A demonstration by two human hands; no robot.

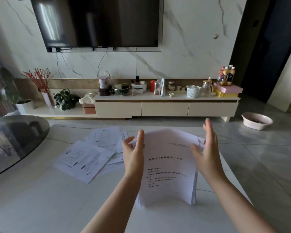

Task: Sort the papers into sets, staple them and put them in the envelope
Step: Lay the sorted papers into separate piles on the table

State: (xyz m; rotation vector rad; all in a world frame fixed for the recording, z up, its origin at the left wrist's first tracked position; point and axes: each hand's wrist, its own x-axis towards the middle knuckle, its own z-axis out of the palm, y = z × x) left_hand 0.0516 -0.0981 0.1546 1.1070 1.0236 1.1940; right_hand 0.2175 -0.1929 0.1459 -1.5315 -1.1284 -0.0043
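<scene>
A thick stack of white printed papers stands on its lower edge on the white table, bowed between my hands. My left hand is at the stack's left edge, its straight fingers against the paper. At the right edge, my right hand is open, with its palm facing the stack and its fingers pointing up. Several loose printed sheets lie scattered flat on the table to the left of the stack. No stapler or envelope is in view.
A dark round glass tabletop overlaps the table at the left. Beyond the table stands a low TV cabinet crowded with jars, bottles and plants under a wall-mounted TV. A pink basin sits on the tiled floor at the right.
</scene>
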